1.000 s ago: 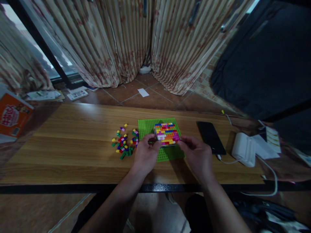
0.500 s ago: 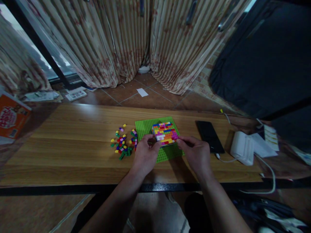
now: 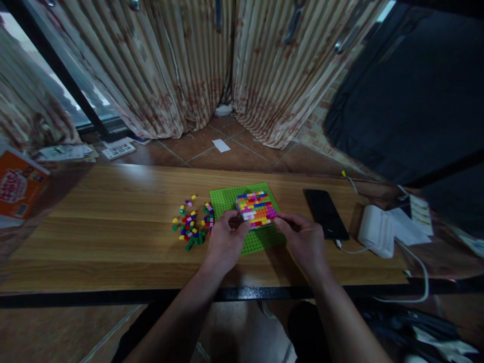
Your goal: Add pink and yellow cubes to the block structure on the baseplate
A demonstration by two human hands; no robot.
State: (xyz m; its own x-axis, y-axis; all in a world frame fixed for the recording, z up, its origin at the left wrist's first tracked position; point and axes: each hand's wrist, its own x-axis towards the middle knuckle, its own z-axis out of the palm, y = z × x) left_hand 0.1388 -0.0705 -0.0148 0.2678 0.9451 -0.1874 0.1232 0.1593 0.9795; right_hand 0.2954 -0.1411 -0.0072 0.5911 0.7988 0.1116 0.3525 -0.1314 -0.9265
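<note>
A block built of many-coloured toy bricks [image 3: 257,207] sits on or just above a green studded baseplate [image 3: 260,243]. My left hand [image 3: 226,240] is closed at its near left corner, thumb against the side. At the near right corner, the fingers of my right hand [image 3: 302,237] pinch the block's edge by the magenta bricks. Whether a small loose brick is also between those fingertips is hidden. Left of the baseplate lies a scattered pile of loose toy bricks [image 3: 191,225] in yellow, green, red, pink and blue.
The wooden table [image 3: 106,227] has a dark front edge. To the right lie a black phone [image 3: 325,214] on a white cable and a white power adapter [image 3: 377,231]. An orange box [image 3: 18,184] stands at the far left. Striped curtains [image 3: 189,65] hang behind.
The view has shifted very slightly. Both hands stay at the brick block, and my right hand has moved only a little.
</note>
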